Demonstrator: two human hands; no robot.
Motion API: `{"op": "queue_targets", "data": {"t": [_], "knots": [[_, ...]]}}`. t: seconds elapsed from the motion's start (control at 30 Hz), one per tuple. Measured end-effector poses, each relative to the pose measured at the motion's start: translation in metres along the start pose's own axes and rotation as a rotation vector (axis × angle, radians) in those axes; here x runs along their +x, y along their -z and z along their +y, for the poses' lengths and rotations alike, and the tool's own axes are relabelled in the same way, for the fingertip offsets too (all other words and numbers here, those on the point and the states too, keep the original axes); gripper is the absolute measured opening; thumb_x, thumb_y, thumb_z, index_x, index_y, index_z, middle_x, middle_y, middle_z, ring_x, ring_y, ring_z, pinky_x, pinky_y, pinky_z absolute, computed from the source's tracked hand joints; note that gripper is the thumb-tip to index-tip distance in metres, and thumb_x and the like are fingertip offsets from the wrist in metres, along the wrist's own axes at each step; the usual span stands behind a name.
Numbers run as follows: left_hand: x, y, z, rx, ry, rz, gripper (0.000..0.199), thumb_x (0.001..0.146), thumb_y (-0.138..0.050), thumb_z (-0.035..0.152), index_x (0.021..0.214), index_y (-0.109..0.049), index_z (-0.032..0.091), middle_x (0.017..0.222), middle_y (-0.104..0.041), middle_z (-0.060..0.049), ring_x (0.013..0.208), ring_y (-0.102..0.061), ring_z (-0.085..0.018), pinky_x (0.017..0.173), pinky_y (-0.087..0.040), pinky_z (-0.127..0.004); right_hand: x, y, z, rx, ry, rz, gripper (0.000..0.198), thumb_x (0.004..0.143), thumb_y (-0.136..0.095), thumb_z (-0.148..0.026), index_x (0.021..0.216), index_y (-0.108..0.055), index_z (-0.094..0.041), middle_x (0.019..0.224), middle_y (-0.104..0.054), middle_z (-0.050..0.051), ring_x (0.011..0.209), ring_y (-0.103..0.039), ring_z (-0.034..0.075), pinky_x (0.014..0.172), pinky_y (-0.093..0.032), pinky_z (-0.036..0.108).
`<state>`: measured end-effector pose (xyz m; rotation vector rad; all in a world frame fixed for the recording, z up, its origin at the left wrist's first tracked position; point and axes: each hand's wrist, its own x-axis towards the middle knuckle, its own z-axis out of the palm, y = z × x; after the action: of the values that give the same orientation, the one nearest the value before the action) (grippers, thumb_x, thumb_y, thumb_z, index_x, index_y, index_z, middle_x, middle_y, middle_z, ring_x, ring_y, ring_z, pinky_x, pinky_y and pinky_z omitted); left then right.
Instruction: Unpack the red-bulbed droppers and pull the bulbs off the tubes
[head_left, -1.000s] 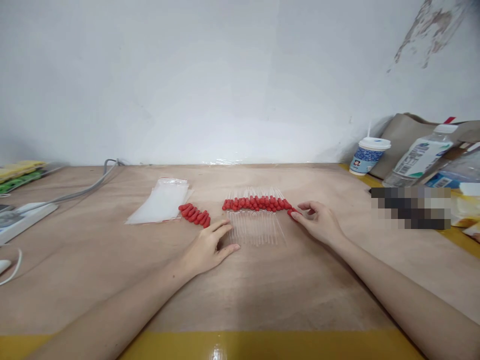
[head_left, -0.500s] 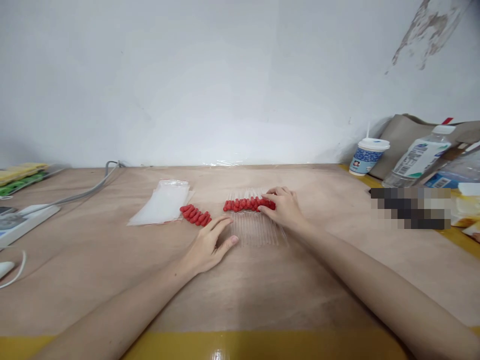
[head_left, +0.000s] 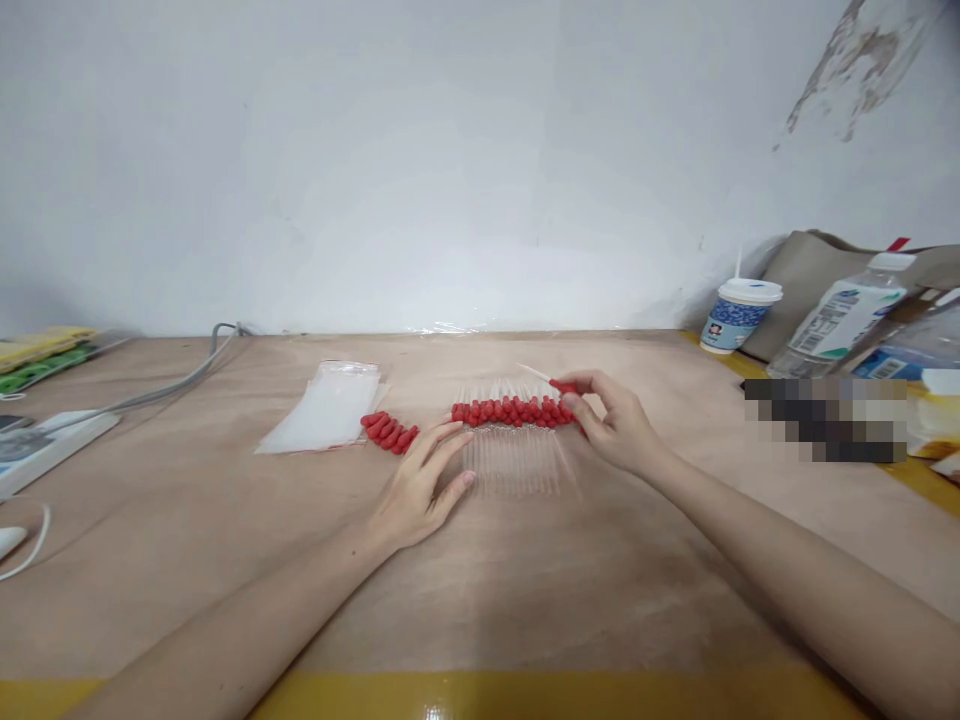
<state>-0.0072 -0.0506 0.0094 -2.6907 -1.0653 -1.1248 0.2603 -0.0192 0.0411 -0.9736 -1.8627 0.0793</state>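
A row of droppers with red rubber bulbs (head_left: pixel 510 411) and thin clear tubes (head_left: pixel 514 462) lies across the middle of the table, tubes pointing both away from me and toward me. My right hand (head_left: pixel 611 425) is closed at the row's right end, pinching one dropper (head_left: pixel 559 385) by its red bulb; its pale tube points up and to the left. Resting on the table at the row's left end, my left hand (head_left: pixel 420 490) has its fingers apart and holds nothing. Beyond its fingers lies a smaller group of red bulbs (head_left: pixel 388 431), partly hidden by the hand.
White plastic bags (head_left: pixel 322 410) lie left of the bulbs. A power strip (head_left: pixel 64 450) and grey cable (head_left: pixel 180 388) occupy the left side. At the right stand a paper cup (head_left: pixel 735 318), a plastic bottle (head_left: pixel 844 315) and a grey bag (head_left: pixel 787 270). A wall rises behind the table.
My right hand has moved right and lifted one dropper, its tube now showing above the row. More of the row's right end is uncovered. My left hand has barely moved.
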Motion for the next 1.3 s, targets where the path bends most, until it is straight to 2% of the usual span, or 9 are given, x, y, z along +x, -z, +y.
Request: {"op": "queue_targets", "data": {"t": [0.17, 0.27, 0.33, 0.5, 0.63, 0.77, 0.97, 1.07, 1.3], "knots": [[0.004, -0.003, 0.002, 0.117, -0.144, 0.108, 0.049, 0.084, -0.048, 0.014, 0.131, -0.036, 0.02, 0.135, -0.038, -0.011, 0.128, -0.03, -0.026, 0.102, -0.034, -0.046, -0.041, 0.0, -0.015, -0.005, 0.238, -0.233, 0.021, 0.084, -0.046, -0.017, 0.103, -0.052, -0.02, 0.092, -0.062, 0.006, 0.085, -0.055, 0.017, 0.078, -0.041, 0.035], [0.005, -0.003, 0.002, 0.192, -0.249, 0.054, 0.043, 0.084, -0.049, 0.014, 0.125, -0.044, 0.022, 0.135, -0.04, -0.011, 0.129, -0.029, -0.027, 0.1, -0.035, -0.046, -0.056, -0.008, -0.019, -0.025, 0.346, -0.309, 0.02, 0.083, -0.045, -0.012, 0.1, -0.053, -0.02, 0.092, -0.064, 0.004, 0.087, -0.054, 0.016, 0.081, -0.037, 0.037], [0.005, -0.003, 0.002, 0.204, -0.303, 0.03, 0.037, 0.084, -0.05, 0.015, 0.121, -0.049, 0.021, 0.13, -0.046, -0.01, 0.127, -0.033, -0.026, 0.099, -0.036, -0.047, -0.059, -0.011, -0.02, -0.024, 0.362, -0.325, 0.021, 0.083, -0.045, -0.011, 0.099, -0.053, -0.02, 0.093, -0.064, 0.004, 0.089, -0.054, 0.016, 0.081, -0.036, 0.036], [0.006, -0.009, 0.002, 0.142, -0.38, 0.053, 0.022, 0.083, -0.055, 0.017, 0.104, -0.059, 0.015, 0.107, -0.063, -0.008, 0.112, -0.052, -0.021, 0.098, -0.041, -0.043, -0.06, -0.013, -0.019, -0.02, 0.383, -0.335, 0.025, 0.083, -0.041, -0.008, 0.1, -0.054, -0.021, 0.098, -0.064, 0.003, 0.094, -0.053, 0.016, 0.082, -0.035, 0.036], [0.006, -0.014, 0.005, 0.122, -0.369, 0.056, 0.015, 0.082, -0.055, 0.016, 0.095, -0.061, 0.012, 0.094, -0.068, -0.006, 0.093, -0.062, -0.016, 0.095, -0.046, -0.038, -0.058, -0.015, -0.023, -0.05, 0.319, -0.315, 0.018, 0.081, -0.049, -0.019, 0.098, -0.054, -0.019, 0.093, -0.064, 0.005, 0.091, -0.055, 0.018, 0.082, -0.036, 0.037], [0.005, -0.016, 0.008, 0.137, -0.37, 0.049, 0.014, 0.082, -0.054, 0.017, 0.094, -0.061, 0.013, 0.094, -0.068, -0.006, 0.092, -0.062, -0.015, 0.095, -0.046, -0.037, -0.056, -0.023, -0.028, -0.144, 0.299, -0.209, 0.035, 0.077, -0.058, -0.034, 0.108, -0.054, -0.018, 0.093, -0.065, 0.007, 0.09, -0.055, 0.021, 0.086, -0.034, 0.041], [0.007, -0.019, 0.016, 0.149, -0.38, 0.05, 0.016, 0.082, -0.055, 0.017, 0.096, -0.06, 0.013, 0.097, -0.067, -0.006, 0.093, -0.062, -0.015, 0.094, -0.047, -0.035, -0.056, -0.033, -0.03, -0.189, 0.344, -0.133, 0.012, 0.082, -0.055, -0.024, 0.09, -0.063, -0.022, 0.081, -0.068, 0.0, 0.086, -0.056, 0.016, 0.091, -0.03, 0.04], [0.007, -0.021, 0.018, 0.16, -0.411, 0.055, 0.019, 0.082, -0.055, 0.018, 0.1, -0.059, 0.013, 0.1, -0.067, -0.005, 0.095, -0.061, -0.015, 0.094, -0.048, -0.034, -0.056, -0.034, -0.032, -0.167, 0.381, -0.112, 0.009, 0.081, -0.056, -0.025, 0.085, -0.064, -0.022, 0.077, -0.069, -0.002, 0.083, -0.056, 0.015, 0.091, -0.03, 0.039], [0.009, -0.02, 0.021, 0.186, -0.47, 0.048, 0.01, 0.083, -0.052, 0.015, 0.089, -0.059, 0.011, 0.092, -0.067, -0.008, 0.092, -0.063, -0.016, 0.092, -0.05, -0.033, -0.055, -0.031, -0.034, -0.174, 0.452, -0.135, 0.007, 0.081, -0.057, -0.025, 0.083, -0.063, -0.022, 0.075, -0.069, -0.003, 0.079, -0.057, 0.014, 0.086, -0.034, 0.037]]}}
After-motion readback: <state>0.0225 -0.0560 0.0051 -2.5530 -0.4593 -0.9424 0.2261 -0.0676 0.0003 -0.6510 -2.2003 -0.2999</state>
